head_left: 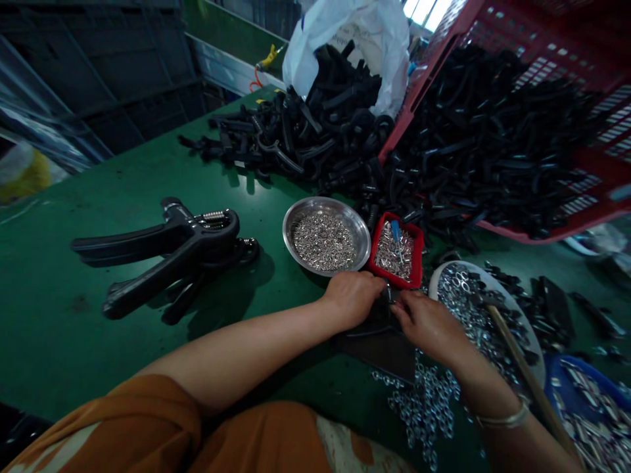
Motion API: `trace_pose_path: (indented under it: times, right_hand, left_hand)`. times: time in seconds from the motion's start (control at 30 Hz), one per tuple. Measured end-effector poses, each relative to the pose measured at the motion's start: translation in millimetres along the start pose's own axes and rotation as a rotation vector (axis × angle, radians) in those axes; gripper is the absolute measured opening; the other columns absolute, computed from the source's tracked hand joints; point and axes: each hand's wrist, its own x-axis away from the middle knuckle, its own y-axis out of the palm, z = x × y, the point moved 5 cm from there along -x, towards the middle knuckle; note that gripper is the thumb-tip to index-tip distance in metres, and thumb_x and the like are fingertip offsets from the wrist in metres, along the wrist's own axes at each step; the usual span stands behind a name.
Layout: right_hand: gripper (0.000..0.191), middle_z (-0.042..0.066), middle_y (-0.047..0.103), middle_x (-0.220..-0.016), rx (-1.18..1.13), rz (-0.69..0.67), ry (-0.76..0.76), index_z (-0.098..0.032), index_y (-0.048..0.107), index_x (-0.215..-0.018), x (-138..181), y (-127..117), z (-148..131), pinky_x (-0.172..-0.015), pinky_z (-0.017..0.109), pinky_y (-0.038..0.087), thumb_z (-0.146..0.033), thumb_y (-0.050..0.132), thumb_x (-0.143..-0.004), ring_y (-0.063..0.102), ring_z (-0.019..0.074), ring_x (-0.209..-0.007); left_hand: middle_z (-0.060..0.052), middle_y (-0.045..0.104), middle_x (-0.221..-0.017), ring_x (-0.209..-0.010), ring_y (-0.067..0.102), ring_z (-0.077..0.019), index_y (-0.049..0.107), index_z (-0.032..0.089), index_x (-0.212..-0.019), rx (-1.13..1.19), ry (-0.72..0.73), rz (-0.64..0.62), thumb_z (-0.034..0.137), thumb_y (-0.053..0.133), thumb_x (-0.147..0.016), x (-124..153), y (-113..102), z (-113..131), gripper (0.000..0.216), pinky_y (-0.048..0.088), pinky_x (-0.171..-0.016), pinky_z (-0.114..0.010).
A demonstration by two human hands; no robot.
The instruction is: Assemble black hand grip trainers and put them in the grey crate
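Observation:
My left hand (pixel 352 299) is closed on a dark part (pixel 374 325), mostly hidden by the fingers, over a dark flat block (pixel 384 355). My right hand (pixel 434 322) is closed, its thumb and fingertips pinching at a small shiny metal piece (pixel 389 292) against that part. The piece's exact kind is too small to tell. Just beyond the hands sit a steel bowl (pixel 363 246) of small metal pins and a red tray (pixel 418 259) of similar pins with a blue-handled screwdriver (pixel 396 233). Assembled black hand grip strengtheners (pixel 177 253) with springs lie stacked to the left.
Black handles (pixel 296 138) are heaped at the back, spilling from a white bag (pixel 300 59). A red crate (pixel 552 226) of black parts leans at the right. Near my right arm are loose metal rings (pixel 428 401), a white dish (pixel 530 328), a hammer-like wooden handle (pixel 517 358) and a blue tub (pixel 555 368).

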Motion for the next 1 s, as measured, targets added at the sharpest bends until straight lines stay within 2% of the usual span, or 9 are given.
trace_pose_path:
  times: [0.1, 0.2, 0.33, 0.5, 0.67, 0.83, 1.0]
  right_hand:
    - [0.019, 0.002, 0.055, -0.064, -0.181, 0.149, 0.058, -0.019, 0.048, -0.066, 12.9, 5.8, 6.6, -0.054, 0.026, 0.034, -0.033, 0.049, -0.080, 0.052, 0.0156, -0.059]
    - [0.027, 0.001, 0.054, -0.064, -0.371, 0.340, 0.128, -0.020, 0.052, -0.069, 32.9, 13.7, 16.7, -0.056, 0.026, 0.038, -0.045, 0.049, -0.080, 0.051, 0.0146, -0.059]
    - [0.023, 0.006, 0.058, -0.080, -0.387, 0.495, 0.099, -0.018, 0.056, -0.089, 57.4, 23.7, 20.3, -0.068, 0.031, 0.044, -0.039, 0.047, -0.083, 0.055, 0.0172, -0.073]
    - [0.024, 0.010, 0.056, -0.095, -0.322, 0.432, 0.003, -0.018, 0.054, -0.104, 70.0, 36.1, 16.5, -0.077, 0.037, 0.045, -0.029, 0.043, -0.085, 0.054, 0.0211, -0.088]
    - [0.028, 0.009, 0.056, -0.096, -0.354, 0.390, 0.001, -0.018, 0.050, -0.112, 70.2, 44.0, 18.9, -0.079, 0.037, 0.046, -0.024, 0.042, -0.085, 0.054, 0.0210, -0.091]
    - [0.028, 0.009, 0.055, -0.095, -0.371, 0.372, 0.016, -0.017, 0.052, -0.110, 68.5, 46.1, 21.1, -0.076, 0.036, 0.047, -0.025, 0.042, -0.085, 0.054, 0.0207, -0.088]
    - [0.029, 0.009, 0.055, -0.094, -0.366, 0.366, 0.004, -0.017, 0.051, -0.112, 69.7, 48.0, 22.7, -0.074, 0.036, 0.046, -0.024, 0.041, -0.085, 0.054, 0.0213, -0.089]
  left_hand:
    - [-0.001, 0.062, -0.079, -0.071, 0.059, -0.0164, 0.062, 0.023, -0.088, -0.017, -0.019, -0.015, 0.029, 0.045, -0.084, 0.7, -0.6, -0.8, 0.019, 0.044, -0.059, -0.027]
    - [0.000, 0.060, -0.082, -0.072, 0.057, -0.0148, 0.062, 0.025, -0.088, -0.031, 0.010, -0.006, 0.033, 0.044, -0.085, 0.0, -2.5, 4.9, 0.021, 0.043, -0.059, -0.025]
    - [0.001, 0.056, -0.089, -0.078, 0.056, -0.0144, 0.063, 0.027, -0.087, -0.052, 0.080, 0.037, 0.033, 0.048, -0.083, -7.9, 0.5, 19.3, 0.017, 0.043, -0.060, -0.025]
    - [0.000, 0.057, -0.088, -0.077, 0.057, -0.0137, 0.064, 0.023, -0.085, -0.062, 0.141, -0.024, 0.029, 0.048, -0.083, -18.2, 15.3, 26.2, 0.017, 0.045, -0.063, -0.024]
    - [-0.001, 0.059, -0.091, -0.080, 0.057, -0.0118, 0.064, 0.020, -0.087, 0.014, 0.180, -0.044, 0.020, 0.048, -0.083, -19.0, 14.1, 23.3, 0.016, 0.046, -0.070, -0.023]
    - [0.000, 0.060, -0.088, -0.078, 0.057, -0.0124, 0.065, 0.020, -0.084, 0.001, 0.159, -0.038, 0.026, 0.054, -0.080, -20.1, 12.0, 26.4, 0.013, 0.046, -0.067, -0.023]
    - [-0.001, 0.060, -0.085, -0.077, 0.057, -0.0116, 0.065, 0.019, -0.084, 0.007, 0.203, -0.012, 0.027, 0.054, -0.080, -18.9, 15.8, 26.1, 0.013, 0.046, -0.067, -0.023]
